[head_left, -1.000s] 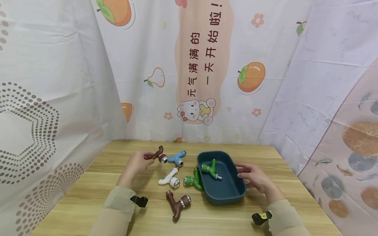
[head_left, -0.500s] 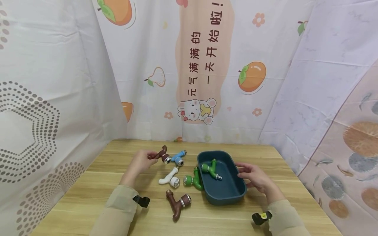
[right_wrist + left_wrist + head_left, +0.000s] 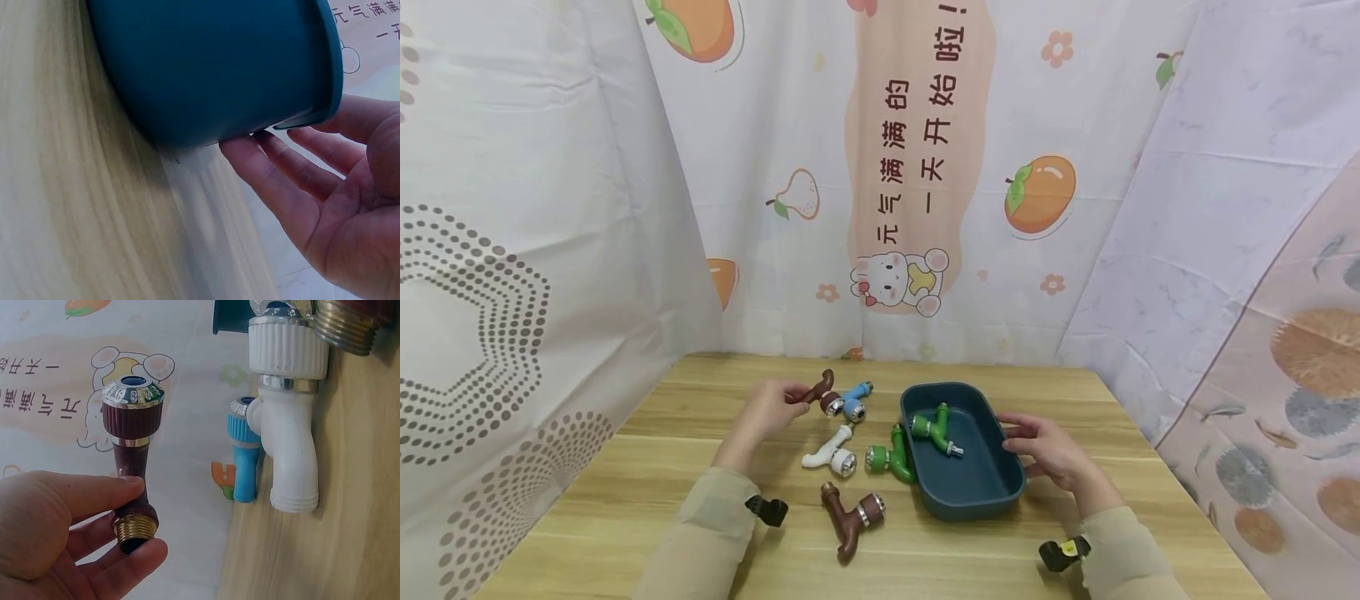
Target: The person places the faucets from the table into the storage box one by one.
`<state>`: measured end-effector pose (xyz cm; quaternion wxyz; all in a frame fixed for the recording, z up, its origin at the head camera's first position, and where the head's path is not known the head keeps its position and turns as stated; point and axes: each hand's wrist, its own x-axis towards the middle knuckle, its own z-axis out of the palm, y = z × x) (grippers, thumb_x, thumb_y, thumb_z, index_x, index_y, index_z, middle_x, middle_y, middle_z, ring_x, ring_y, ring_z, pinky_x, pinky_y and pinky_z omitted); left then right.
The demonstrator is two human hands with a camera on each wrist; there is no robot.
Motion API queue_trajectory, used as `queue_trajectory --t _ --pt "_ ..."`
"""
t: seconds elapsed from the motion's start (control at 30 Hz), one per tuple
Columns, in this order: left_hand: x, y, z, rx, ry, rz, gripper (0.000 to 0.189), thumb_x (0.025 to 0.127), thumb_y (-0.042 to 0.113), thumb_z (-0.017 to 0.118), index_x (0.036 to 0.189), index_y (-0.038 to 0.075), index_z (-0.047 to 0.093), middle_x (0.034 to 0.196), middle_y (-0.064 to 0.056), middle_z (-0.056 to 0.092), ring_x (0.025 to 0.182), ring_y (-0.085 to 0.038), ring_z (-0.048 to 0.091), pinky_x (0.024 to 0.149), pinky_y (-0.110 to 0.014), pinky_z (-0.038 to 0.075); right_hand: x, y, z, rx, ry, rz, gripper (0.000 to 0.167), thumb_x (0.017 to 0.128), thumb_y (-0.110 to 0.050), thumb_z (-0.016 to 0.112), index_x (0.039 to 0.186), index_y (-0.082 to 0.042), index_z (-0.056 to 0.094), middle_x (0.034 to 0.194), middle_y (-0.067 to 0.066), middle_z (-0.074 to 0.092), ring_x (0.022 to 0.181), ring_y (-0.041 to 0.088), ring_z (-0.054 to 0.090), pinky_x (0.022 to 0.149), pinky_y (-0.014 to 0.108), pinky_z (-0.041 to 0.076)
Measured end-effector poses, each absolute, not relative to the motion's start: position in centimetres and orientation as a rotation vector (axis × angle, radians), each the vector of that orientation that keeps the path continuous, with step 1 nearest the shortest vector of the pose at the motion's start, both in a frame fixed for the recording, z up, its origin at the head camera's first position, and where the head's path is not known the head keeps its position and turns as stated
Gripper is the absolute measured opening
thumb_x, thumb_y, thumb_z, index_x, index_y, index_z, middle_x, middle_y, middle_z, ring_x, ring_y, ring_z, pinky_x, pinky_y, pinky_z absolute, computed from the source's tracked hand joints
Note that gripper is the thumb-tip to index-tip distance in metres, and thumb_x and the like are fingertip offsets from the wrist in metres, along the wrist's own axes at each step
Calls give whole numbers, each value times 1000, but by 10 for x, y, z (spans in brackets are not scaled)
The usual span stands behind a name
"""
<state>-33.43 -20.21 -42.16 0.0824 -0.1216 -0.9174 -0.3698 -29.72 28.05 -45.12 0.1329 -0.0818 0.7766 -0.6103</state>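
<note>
My left hand [image 3: 766, 410] holds a brown tap [image 3: 131, 425] at its threaded end, between thumb and fingers, at the back left of the table. Its knob is beside a blue tap [image 3: 853, 403]. A white tap [image 3: 829, 452] lies nearer to me. The right hand [image 3: 1043, 448] touches the outer right wall of a dark blue bin [image 3: 970, 510] with relaxed, fairly straight fingers. One green tap [image 3: 937, 432] lies inside the bin. Another green tap [image 3: 895, 458] lies against the bin's left side. A second brown tap [image 3: 850, 521] lies near the front.
The wooden table [image 3: 955, 558] is bordered at the back by a printed curtain [image 3: 760, 275], with more curtains at left and right. A small black camera [image 3: 767, 510] is strapped to the left sleeve, and another camera [image 3: 1063, 553] to the right sleeve.
The left hand has moved to the right with the brown tap, whose knob has come close to the blue tap. The right hand and the bin have stayed in place.
</note>
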Motion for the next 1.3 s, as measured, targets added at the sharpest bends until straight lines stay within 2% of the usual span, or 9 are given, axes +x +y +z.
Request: queue_trajectory --t 0.33,0.63,1.0,1.3 --pt "-341 -187 -420 -385 -2745 -1151 18 91 8 76 109 9 78 95 -2 74 87 -19 68 71 -37 56 -297 280 -450 -257 2250 -1777 59 99 -7 64 153 2 40 142 33 49 112 34 63 79 55 58" --pt "-343 -177 -417 -408 -2755 -1132 20 91 7 76 111 8 77 97 -3 74 88 -19 69 73 -38 56 -297 279 -450 -249 2266 -1766 58 99 -7 64 152 2 41 142 33 50 112 34 63 79 55 58" --pt "-348 -158 -404 -471 -2754 -1102 22 90 8 77 112 9 78 96 -2 74 83 -14 67 68 -32 56 -295 279 -449 -239 2271 -1762 58 99 -6 64 152 2 42 143 32 49 115 37 62 80 56 58" --pt "-355 -145 -395 -490 -2787 -980 20 92 11 76 112 13 78 96 2 74 90 -16 68 78 -37 57 -296 281 -450 -273 2262 -1760 60 100 -8 63 154 1 39 143 32 49 113 35 63 79 55 58"
